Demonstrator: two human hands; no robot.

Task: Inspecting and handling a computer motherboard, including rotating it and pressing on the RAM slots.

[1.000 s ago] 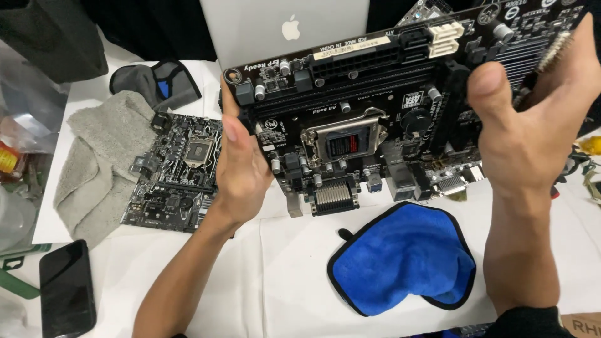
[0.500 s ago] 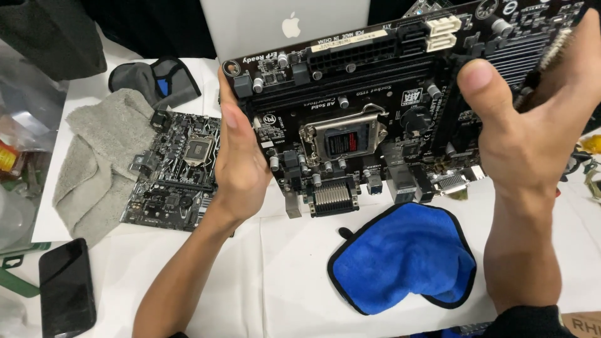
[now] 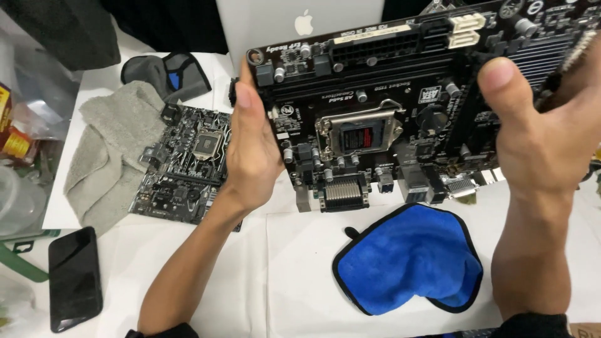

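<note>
The left hand [image 3: 250,150] and the right hand [image 3: 538,138] hold a large black motherboard [image 3: 388,119] up off the tabletop [image 3: 294,275], tilted toward the camera. The left fingers lie pressed together, wrapped around the board's left edge with the palm flat against it. The right thumb sits on the board's face near the right edge; the other right fingers go behind the board, and how they lie cannot be told.

The board hangs between the two sets of fingers. Below it a blue cloth [image 3: 410,260] lies on the tabletop. Out past the left fingers, a smaller motherboard [image 3: 184,166] rests partly on a grey towel [image 3: 103,150], and a dark phone [image 3: 75,278] lies nearer the left forearm.

To hold it well, the grip should stay on the bare edges, with skin off the socket [image 3: 360,131] in the middle. The right thumb looks close to small parts, so light pressure seems wise. Keeping both hands level would probably stop the board flexing.
</note>
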